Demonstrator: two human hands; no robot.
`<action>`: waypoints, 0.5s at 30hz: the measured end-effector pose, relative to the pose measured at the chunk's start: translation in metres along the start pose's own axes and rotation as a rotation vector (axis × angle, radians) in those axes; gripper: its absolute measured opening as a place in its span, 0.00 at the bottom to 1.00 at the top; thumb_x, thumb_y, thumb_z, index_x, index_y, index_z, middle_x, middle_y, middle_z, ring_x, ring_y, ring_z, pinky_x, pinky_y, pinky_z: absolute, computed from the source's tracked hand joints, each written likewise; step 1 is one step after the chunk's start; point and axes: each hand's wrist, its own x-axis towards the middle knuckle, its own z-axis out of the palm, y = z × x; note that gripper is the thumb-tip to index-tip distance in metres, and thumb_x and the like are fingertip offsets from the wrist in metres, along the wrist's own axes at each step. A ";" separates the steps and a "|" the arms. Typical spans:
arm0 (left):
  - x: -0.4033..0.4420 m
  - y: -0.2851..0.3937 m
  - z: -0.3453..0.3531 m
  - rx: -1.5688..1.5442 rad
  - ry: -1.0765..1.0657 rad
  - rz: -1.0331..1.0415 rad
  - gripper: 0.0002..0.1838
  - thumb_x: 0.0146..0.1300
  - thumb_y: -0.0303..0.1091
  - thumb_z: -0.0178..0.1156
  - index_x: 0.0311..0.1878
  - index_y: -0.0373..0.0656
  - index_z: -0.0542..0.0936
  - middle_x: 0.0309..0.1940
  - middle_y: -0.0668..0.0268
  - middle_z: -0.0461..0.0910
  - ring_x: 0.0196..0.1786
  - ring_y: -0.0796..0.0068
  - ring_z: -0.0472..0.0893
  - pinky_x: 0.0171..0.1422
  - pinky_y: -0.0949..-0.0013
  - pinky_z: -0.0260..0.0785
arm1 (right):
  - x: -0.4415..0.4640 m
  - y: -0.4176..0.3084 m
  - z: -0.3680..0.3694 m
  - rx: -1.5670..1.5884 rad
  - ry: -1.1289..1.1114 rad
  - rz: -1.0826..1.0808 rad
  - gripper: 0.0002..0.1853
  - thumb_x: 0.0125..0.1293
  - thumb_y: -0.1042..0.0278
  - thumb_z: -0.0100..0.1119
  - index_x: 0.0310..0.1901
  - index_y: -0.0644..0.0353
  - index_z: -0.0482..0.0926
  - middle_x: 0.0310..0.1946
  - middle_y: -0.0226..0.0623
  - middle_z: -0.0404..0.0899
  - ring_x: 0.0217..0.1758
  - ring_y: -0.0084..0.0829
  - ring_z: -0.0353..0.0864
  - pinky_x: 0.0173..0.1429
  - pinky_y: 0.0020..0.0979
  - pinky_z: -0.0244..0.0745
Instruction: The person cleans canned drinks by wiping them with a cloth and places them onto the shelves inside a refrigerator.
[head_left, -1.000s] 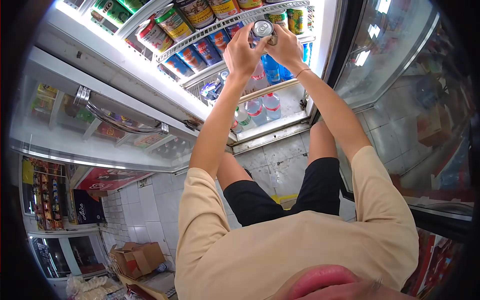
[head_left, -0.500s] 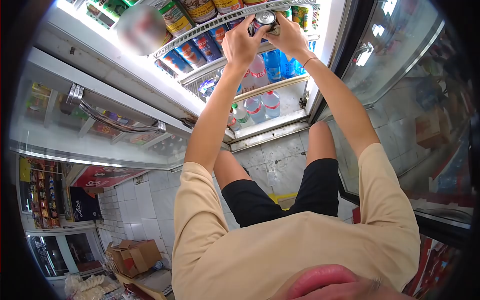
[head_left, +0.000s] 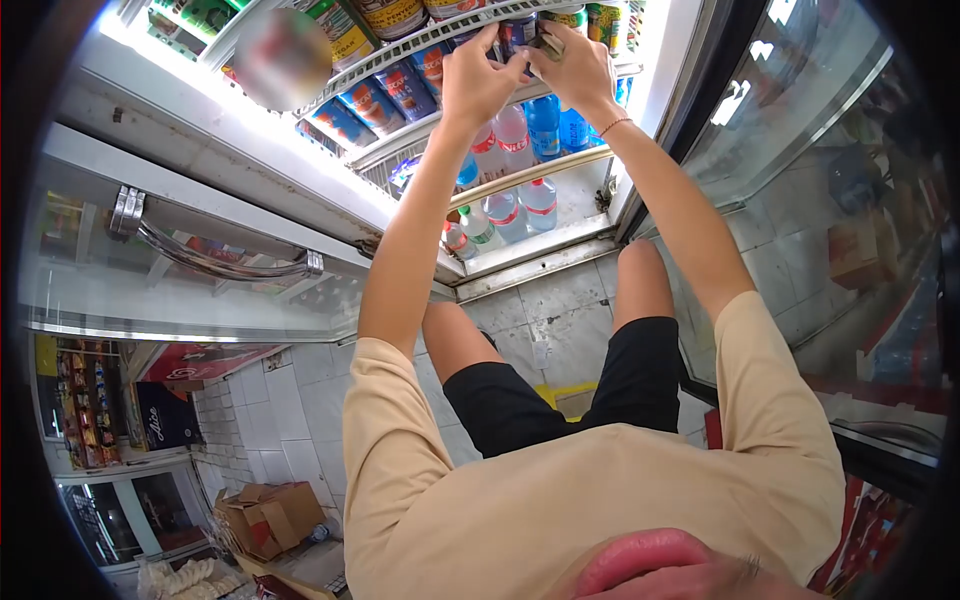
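Two hands [head_left: 482, 82] at smooth, cylindrical metal can [head_left: 517, 35].

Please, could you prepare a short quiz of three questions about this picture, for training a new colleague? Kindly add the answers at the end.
1. Which thing is between the left hand and the right hand?
2. True or false: the clear bottles on the bottom level stand higher than that thing.
3. The bracelet is on the wrist of: A) the left hand; B) the right hand; C) both.

Key: 1. A can. 2. False; they stand lower. 3. B.
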 end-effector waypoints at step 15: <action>-0.019 -0.041 0.034 -0.070 -0.053 -0.242 0.44 0.60 0.35 0.63 0.76 0.22 0.59 0.27 0.60 0.84 0.27 0.77 0.80 0.33 0.73 0.71 | -0.019 -0.006 -0.017 0.058 -0.244 0.194 0.28 0.60 0.47 0.67 0.59 0.53 0.86 0.45 0.51 0.88 0.48 0.48 0.89 0.56 0.43 0.82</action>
